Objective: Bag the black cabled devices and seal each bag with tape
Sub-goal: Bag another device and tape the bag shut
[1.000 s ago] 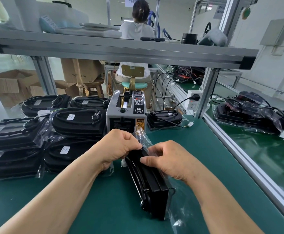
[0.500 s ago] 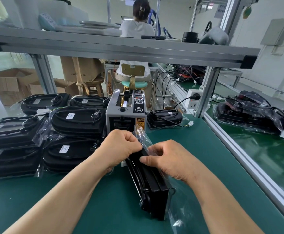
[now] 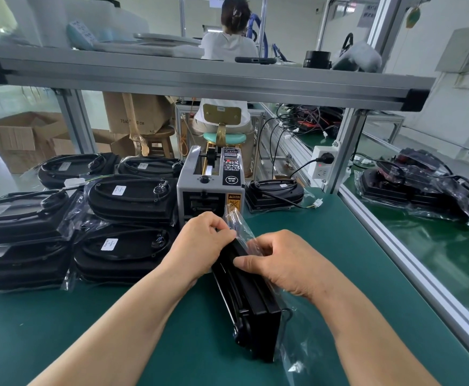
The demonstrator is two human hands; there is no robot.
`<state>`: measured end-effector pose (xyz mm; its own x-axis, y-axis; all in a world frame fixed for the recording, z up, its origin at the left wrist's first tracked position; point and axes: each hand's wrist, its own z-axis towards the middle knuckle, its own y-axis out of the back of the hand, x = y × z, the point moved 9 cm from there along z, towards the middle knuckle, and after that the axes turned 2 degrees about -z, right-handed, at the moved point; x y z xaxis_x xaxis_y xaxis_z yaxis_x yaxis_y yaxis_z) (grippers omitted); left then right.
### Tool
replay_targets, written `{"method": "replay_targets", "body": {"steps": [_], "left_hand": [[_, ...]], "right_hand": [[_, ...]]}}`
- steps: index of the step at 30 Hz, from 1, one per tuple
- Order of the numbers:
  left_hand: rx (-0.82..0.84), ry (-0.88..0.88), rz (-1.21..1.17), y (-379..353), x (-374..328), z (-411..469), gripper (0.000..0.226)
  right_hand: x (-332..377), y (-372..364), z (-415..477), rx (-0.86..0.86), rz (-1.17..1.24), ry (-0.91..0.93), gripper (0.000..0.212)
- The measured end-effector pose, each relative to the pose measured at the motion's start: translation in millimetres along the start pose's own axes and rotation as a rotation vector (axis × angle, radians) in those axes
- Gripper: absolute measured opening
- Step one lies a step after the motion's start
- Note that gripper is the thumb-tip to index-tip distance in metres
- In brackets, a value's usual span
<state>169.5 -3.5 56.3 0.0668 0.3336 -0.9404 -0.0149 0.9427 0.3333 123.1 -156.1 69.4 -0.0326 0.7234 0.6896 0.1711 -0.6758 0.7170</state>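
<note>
- The black device point(image 3: 251, 299) stands on its thin edge in the middle of the green table point(image 3: 88, 338), right in front of me, with its long side pointing away from me.
- A clear bag point(image 3: 297, 346) is around it. The loose open end of the bag sticks up at the far end, just in front of the tape machine point(image 3: 211, 188).
- My left hand point(image 3: 199, 243) has its fingers curled and pinches the bag's open end at the far top corner of the device.
- My right hand point(image 3: 280, 263) pinches the bag too, with the thumb lying along the top edge of the device.
- There is open green table to the right of the device, all the way to the metal rail point(image 3: 394, 246) that marks that side's edge.
- There is also open room on the left, near my left arm, in front of the stacks.
- The far side is tight. The tape machine is just past my hands.
- I count one tape machine and one device in my hands.
- On the left I count six bagged devices point(image 3: 133, 196) that I can see, some lying on top of others.
- One bare device point(image 3: 275, 190) with a cable lies to the right of the tape machine.
- Past the rail on the right is a pile point(image 3: 417, 185) of more bagged ones. I cannot tell how many.
- One white power socket point(image 3: 322, 165) sits on the post, and one metal shelf point(image 3: 199, 79) runs overhead.
- One person point(image 3: 227, 43) sits far behind.
</note>
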Motion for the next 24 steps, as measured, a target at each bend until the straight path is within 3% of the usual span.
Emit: {"method": "replay_targets", "body": {"steps": [11,16,24], "left_hand": [[0.136,-0.015,-0.006,-2,1,-1,0.031],[0.120,0.033,-0.090,-3,7,4,0.025],[0.121,0.125,-0.157,-5,12,6,0.012]], "right_hand": [[4,0,-2,0.001,0.007,0.016,0.033],[4,-1,-2,0.008,0.025,0.003,0.041],[4,-1,-3,0.014,0.051,0.005,0.033]]}}
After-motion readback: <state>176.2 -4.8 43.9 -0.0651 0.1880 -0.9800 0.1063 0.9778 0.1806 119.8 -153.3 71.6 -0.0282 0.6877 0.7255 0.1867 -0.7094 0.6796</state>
